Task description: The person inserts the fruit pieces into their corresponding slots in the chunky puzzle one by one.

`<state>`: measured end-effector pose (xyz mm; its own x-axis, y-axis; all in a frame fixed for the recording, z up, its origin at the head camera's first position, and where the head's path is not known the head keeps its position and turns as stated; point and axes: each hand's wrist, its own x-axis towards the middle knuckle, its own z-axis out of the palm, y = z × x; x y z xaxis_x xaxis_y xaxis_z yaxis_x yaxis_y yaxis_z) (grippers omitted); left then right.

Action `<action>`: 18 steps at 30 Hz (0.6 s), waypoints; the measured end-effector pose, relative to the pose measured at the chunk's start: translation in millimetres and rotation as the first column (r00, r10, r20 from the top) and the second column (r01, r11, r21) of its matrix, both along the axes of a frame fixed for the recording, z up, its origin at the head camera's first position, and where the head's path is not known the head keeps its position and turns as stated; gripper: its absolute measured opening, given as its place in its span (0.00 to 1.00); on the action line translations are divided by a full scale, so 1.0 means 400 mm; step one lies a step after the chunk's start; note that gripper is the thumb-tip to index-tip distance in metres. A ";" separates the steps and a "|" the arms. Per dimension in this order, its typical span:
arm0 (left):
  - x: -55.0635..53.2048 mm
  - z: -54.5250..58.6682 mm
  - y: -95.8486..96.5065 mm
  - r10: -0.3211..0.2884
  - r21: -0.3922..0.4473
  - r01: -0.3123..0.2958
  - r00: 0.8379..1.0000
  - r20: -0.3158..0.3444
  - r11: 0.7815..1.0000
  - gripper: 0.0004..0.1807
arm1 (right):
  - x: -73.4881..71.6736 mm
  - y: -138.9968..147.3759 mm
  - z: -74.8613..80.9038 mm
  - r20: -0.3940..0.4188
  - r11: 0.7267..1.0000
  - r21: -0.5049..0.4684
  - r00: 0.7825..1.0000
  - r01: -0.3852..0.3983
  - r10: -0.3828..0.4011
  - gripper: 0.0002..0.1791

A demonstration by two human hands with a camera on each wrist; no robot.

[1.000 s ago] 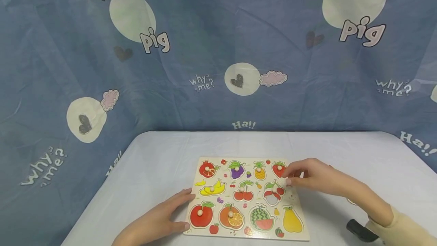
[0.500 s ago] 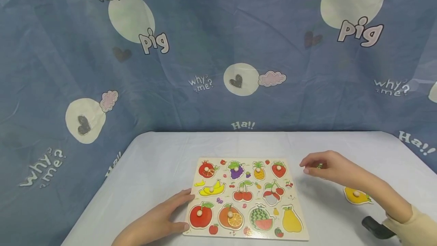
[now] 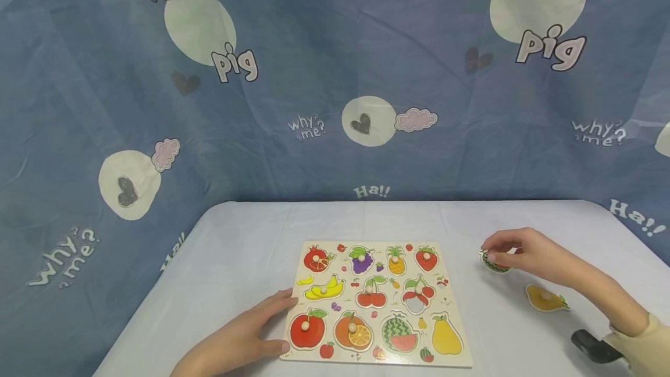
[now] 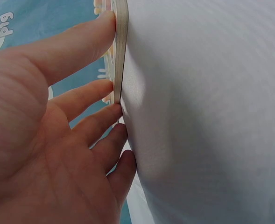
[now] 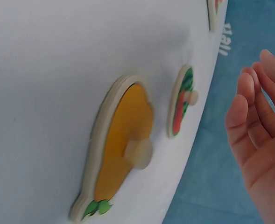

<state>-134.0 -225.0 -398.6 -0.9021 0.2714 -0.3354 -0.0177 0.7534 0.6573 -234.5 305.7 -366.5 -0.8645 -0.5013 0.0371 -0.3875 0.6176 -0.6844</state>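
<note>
A wooden fruit knob puzzle board [image 3: 387, 359] lies flat on the white table. My left hand [image 3: 246, 330] rests at its left side; in the left wrist view the thumb and fingertips touch the board's edge [image 4: 122, 51], fingers fairly straight. Most fruits on the board carry knobs; the watermelon and pear places show none. Over on the right, my right hand [image 3: 531, 255] is above the watermelon piece [image 3: 494, 264]. In the right wrist view this watermelon piece [image 5: 180, 105] lies knob up, apart from the loosely bent fingers [image 5: 237, 112]. Nearer me lies the pear piece [image 3: 544, 298].
White cloth covers the table [image 3: 235, 260]. A blue printed curtain [image 3: 293, 150] hangs behind and at the sides. A black rounded object [image 3: 597, 347] sits by the right sleeve [image 3: 641, 345]. In the right wrist view, part of another wooden edge [image 5: 213, 14] shows at the top.
My right hand has moved right, away from the strawberry on the board, to over the watermelon piece. The pear piece has come into full view. My left hand has stayed put.
</note>
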 end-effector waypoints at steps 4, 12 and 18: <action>0.000 -0.001 -0.002 0.001 0.003 -0.001 1.000 0.003 1.000 0.43 | -0.007 0.014 -0.013 0.001 1.000 -0.003 1.000 -0.004 0.004 0.12; 0.000 -0.002 -0.002 0.015 -0.013 -0.015 1.000 0.003 1.000 0.44 | -0.022 0.036 -0.037 -0.018 1.000 0.020 1.000 -0.012 0.012 0.11; 0.002 -0.002 -0.002 0.013 -0.022 -0.013 1.000 -0.004 1.000 0.44 | -0.032 0.046 -0.052 0.007 0.999 0.043 1.000 0.011 -0.011 0.11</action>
<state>-133.3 -225.8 -399.4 -0.9068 0.2523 -0.3376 -0.0251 0.7672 0.6410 -247.4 324.0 -387.3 -0.8700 -0.4930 0.0099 -0.3760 0.6504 -0.6600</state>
